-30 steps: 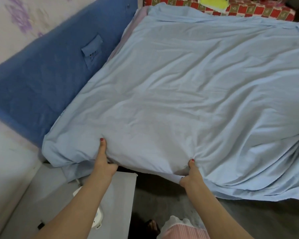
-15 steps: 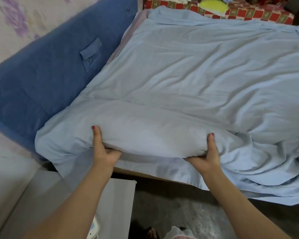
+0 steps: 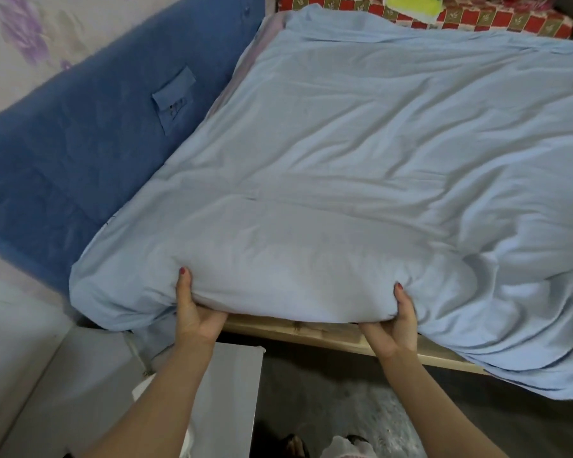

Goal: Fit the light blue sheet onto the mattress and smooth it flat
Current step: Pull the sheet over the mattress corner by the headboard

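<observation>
The light blue sheet covers the mattress, of which only a pale pink strip shows at the far left edge, beside the blue headboard. The sheet is wrinkled on top, and on the right its loose part hangs over the side of the bed. At the near edge the covered mattress is lifted above the wooden bed frame. The left hand grasps this edge, thumb on top and fingers under it. The right hand grasps the same edge further right, in the same way. A white bedside table stands under the left forearm. Behind the bed lies a red patterned cloth.
</observation>
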